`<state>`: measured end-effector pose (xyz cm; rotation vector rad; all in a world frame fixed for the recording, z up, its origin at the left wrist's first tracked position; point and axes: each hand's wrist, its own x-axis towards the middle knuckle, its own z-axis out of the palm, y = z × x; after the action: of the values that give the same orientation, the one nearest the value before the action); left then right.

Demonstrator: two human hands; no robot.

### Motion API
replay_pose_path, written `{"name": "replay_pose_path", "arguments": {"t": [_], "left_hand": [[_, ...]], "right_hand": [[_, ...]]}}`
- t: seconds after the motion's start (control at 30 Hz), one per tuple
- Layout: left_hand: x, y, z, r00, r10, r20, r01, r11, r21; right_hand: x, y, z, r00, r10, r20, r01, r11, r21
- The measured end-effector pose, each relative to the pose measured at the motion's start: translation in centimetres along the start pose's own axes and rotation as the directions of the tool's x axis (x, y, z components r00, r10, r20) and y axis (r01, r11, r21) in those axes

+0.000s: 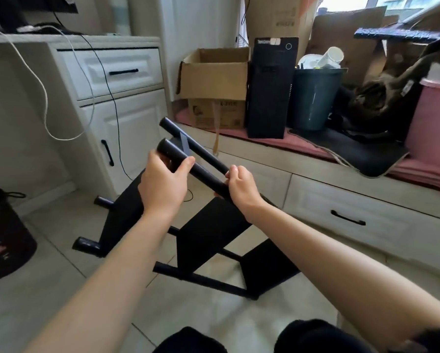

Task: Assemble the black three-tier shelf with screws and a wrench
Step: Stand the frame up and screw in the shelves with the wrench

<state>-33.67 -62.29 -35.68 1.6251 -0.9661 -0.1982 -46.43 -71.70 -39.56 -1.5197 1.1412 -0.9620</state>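
Observation:
The black three-tier shelf (211,233) lies tipped on its side on the tiled floor, its three panels standing on edge between black tubes. Two upper tubes rise toward me. My left hand (162,184) grips the nearer black tube (203,173) close to its top end. My right hand (241,187) holds the same tube lower down, fingers curled round it. The farther tube (188,138) runs parallel just behind. Two tube ends (86,245) stick out at the lower left. No screws or wrench are visible.
A white cabinet (127,108) with drawers stands left, cables hanging over it. A low bench with drawers (341,212) runs along the right, carrying cardboard boxes (213,80), a black computer tower (269,93), a dark bin (313,98) and a pink container (433,123). A dark bag (7,240) sits far left.

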Motion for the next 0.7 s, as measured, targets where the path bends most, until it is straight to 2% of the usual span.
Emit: {"name": "replay_pose_path", "arguments": {"t": [0.2,0.33,0.43,0.53,0.7], "left_hand": [[-0.6,-5.8,-0.2,0.980,-0.194,0.041,0.198,0.966,-0.167],[-2.7,-10.8,0.7,0.918,-0.341,0.202,0.380,0.903,-0.202],[-4.2,-13.7,2.0,0.869,-0.414,0.270,0.475,0.852,-0.223],[-5.5,-16.2,3.1,0.833,-0.455,0.316,0.530,0.819,-0.218],[-7.5,-20.3,3.8,0.802,-0.460,0.382,0.544,0.826,-0.147]], "right_hand": [[-0.4,3.1,-0.4,1.000,0.009,0.027,-0.004,0.985,-0.171],[-0.8,7.1,-0.8,0.997,0.062,0.051,-0.046,0.963,-0.265],[-0.9,9.9,-1.1,0.996,0.075,0.057,-0.056,0.957,-0.286],[-0.8,12.6,-1.2,0.993,0.097,0.060,-0.073,0.947,-0.313],[-0.7,15.5,-1.2,0.981,0.157,0.113,-0.103,0.919,-0.381]]}}
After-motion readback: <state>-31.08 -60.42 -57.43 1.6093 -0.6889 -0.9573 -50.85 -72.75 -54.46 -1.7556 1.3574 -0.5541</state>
